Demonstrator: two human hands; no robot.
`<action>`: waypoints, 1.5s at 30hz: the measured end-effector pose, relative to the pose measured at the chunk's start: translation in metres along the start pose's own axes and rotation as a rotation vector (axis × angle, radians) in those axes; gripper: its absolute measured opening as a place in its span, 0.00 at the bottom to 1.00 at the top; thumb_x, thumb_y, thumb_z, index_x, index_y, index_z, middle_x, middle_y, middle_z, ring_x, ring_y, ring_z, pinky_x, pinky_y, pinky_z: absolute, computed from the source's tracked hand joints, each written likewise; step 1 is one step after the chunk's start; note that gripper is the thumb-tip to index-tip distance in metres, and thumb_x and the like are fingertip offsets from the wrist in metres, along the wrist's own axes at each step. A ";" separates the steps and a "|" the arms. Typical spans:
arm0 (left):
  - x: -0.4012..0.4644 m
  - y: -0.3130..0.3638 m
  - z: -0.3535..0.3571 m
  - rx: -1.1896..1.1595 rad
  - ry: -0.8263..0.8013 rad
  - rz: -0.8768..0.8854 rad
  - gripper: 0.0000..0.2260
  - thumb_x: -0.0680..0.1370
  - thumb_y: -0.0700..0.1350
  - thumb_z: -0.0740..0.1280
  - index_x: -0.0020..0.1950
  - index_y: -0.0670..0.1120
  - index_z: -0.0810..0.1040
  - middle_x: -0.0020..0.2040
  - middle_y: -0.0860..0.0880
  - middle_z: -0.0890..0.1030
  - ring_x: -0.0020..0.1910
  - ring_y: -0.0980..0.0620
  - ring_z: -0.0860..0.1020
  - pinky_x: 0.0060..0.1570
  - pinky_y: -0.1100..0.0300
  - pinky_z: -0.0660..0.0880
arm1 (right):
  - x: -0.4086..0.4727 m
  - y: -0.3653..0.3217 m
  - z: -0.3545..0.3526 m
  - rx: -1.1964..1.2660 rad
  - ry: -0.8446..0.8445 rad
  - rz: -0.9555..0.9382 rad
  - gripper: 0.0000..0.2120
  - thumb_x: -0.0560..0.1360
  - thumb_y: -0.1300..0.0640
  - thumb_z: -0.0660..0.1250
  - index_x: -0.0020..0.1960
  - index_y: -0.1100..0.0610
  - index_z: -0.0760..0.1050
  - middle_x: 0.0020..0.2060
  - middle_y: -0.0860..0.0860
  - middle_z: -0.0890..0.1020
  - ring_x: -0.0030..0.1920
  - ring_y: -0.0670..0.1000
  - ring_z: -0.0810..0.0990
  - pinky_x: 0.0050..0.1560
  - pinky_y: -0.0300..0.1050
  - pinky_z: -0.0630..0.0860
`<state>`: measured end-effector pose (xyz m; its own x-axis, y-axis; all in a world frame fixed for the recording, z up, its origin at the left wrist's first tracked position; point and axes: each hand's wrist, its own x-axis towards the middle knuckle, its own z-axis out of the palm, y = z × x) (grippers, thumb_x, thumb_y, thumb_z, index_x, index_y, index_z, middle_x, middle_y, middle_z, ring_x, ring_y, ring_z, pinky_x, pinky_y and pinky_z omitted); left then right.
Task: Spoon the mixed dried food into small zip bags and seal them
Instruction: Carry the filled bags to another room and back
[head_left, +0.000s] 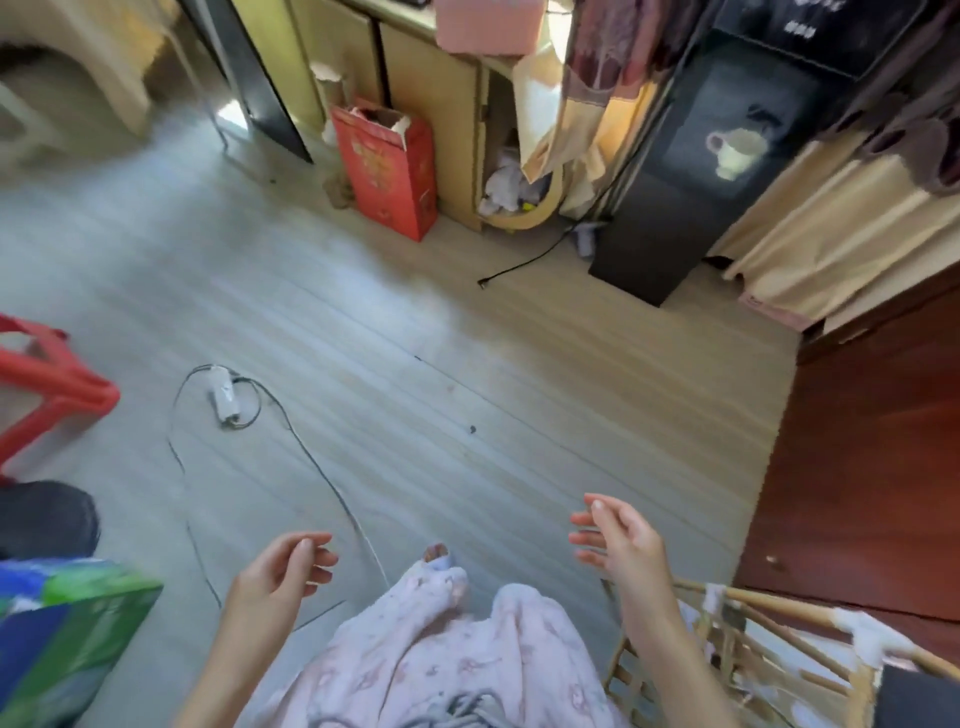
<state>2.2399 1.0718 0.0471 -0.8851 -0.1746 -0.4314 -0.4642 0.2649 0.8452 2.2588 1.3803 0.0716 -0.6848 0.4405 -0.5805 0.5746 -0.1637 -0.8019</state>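
Hands (447, 551) empty, apart | cable (291, 431), possibly charger (224, 399), on floor (467, 364)

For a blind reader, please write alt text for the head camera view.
Two empty hands, left hand and right hand, hover open above pink patterned trousers and a pale wood floor. A white charger with cable lies ahead; a red box stands by cabinets. No bags, spoon or food show.
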 end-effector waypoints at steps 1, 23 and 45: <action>0.007 -0.004 -0.009 -0.006 0.017 -0.014 0.12 0.80 0.36 0.58 0.43 0.46 0.79 0.36 0.44 0.82 0.35 0.44 0.78 0.32 0.67 0.74 | 0.006 -0.003 0.016 -0.003 -0.023 0.002 0.07 0.80 0.63 0.59 0.50 0.61 0.76 0.38 0.56 0.80 0.35 0.53 0.78 0.32 0.37 0.76; 0.240 0.108 -0.045 -0.206 0.312 -0.134 0.12 0.80 0.37 0.58 0.43 0.47 0.78 0.36 0.48 0.82 0.35 0.53 0.79 0.34 0.71 0.74 | 0.209 -0.185 0.263 -0.345 -0.428 -0.060 0.08 0.80 0.61 0.60 0.46 0.56 0.77 0.36 0.54 0.81 0.31 0.47 0.79 0.34 0.39 0.76; 0.532 0.188 -0.170 -0.389 0.584 -0.259 0.11 0.80 0.35 0.57 0.45 0.44 0.78 0.39 0.42 0.81 0.38 0.46 0.78 0.36 0.65 0.75 | 0.396 -0.361 0.595 -0.535 -0.611 -0.092 0.07 0.79 0.60 0.61 0.48 0.58 0.77 0.35 0.53 0.81 0.29 0.46 0.79 0.30 0.35 0.75</action>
<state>1.6873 0.8675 0.0300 -0.5368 -0.6899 -0.4857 -0.5139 -0.1891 0.8367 1.5130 1.0884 0.0472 -0.7745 -0.1529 -0.6138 0.5343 0.3614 -0.7642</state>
